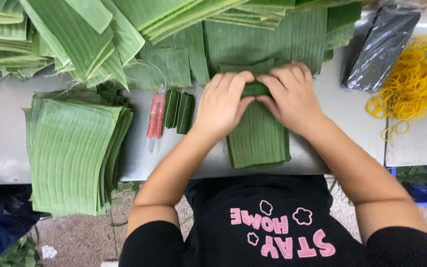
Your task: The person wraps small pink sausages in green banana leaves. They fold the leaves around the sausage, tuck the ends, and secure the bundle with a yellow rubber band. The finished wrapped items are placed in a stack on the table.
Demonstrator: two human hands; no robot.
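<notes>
My left hand point(222, 101) and my right hand point(291, 96) meet at the far end of a strip of cut banana leaf point(258, 141) lying on the grey table point(1, 148). Both sets of fingers press down on a small green fold or roll point(255, 89) of that leaf, thumbs tucked under it. What the roll encloses is hidden. Two small wrapped green leaf parcels point(179, 111) lie just left of my left hand, beside a thin red stick in clear plastic point(155, 116).
A thick stack of cut leaf sheets point(72, 153) overhangs the table's near edge at left. More leaf piles point(75, 39) cover the far side. A heap of yellow rubber bands point(411, 84) and a dark plastic-wrapped block point(381, 47) lie at right.
</notes>
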